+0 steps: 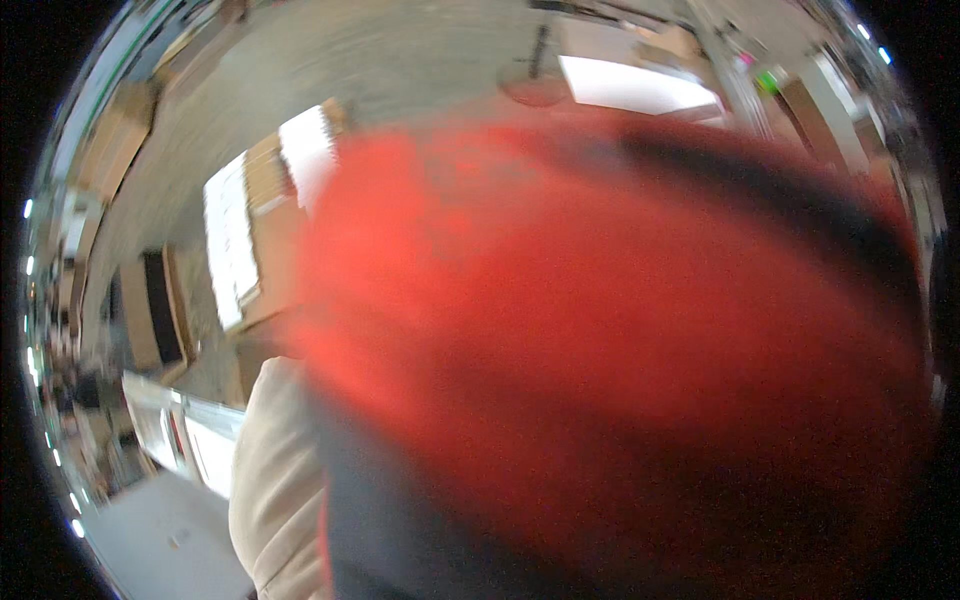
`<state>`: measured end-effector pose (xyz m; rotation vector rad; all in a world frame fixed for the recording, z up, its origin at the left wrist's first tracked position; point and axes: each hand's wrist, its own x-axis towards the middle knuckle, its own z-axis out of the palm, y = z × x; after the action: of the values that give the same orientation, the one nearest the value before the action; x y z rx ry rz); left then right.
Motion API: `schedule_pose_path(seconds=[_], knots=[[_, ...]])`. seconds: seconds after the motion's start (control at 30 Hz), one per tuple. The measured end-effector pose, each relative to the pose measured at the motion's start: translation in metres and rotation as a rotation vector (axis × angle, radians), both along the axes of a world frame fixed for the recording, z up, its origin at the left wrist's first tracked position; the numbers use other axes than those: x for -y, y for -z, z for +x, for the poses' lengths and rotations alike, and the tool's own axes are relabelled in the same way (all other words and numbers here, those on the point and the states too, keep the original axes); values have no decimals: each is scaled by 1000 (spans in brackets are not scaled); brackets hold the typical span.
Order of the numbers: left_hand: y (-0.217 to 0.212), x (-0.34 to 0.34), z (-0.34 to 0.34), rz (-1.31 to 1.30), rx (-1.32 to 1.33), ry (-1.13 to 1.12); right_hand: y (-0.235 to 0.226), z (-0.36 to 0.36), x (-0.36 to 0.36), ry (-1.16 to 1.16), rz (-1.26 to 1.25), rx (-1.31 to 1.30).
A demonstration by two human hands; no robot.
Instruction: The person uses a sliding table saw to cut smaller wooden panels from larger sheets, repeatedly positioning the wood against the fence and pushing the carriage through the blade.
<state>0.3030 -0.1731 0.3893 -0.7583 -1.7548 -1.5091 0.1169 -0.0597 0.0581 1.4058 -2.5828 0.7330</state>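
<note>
A large red shape [560,280], blurred and very close, covers most of the middle and right. It looks like cloth, with a dark band [780,190] across its upper right, but I cannot make out what it is. Along its lower left runs a dark grey area [390,500]. A beige sleeve [275,480] comes up beside that from the lower edge; whose arm it is I cannot tell. Neither my left hand nor my right hand shows, and whatever lies behind the red shape is hidden.
Stacked cardboard and white sheets [230,240] stand left of the red shape. An open brown carton [150,305] sits farther left. At lower left is a grey tabletop [165,535]. Beyond, a white panel [635,85] lies near a dark stand, on a concrete floor [400,60].
</note>
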Motion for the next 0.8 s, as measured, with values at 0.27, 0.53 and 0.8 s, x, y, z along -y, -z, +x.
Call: schedule_pose_path(seconds=[0.27, 0.53, 0.8], knots=[[-46, 55, -42, -218, 16, -69, 14, 24, -10, 153, 9, -34], [-44, 91, -107, -363, -1, -83, -7, -8, -37, 197, -43, -127], [-98, 104, -141, -472, -9, -322, -8, 21, -18, 97, -161, 219]])
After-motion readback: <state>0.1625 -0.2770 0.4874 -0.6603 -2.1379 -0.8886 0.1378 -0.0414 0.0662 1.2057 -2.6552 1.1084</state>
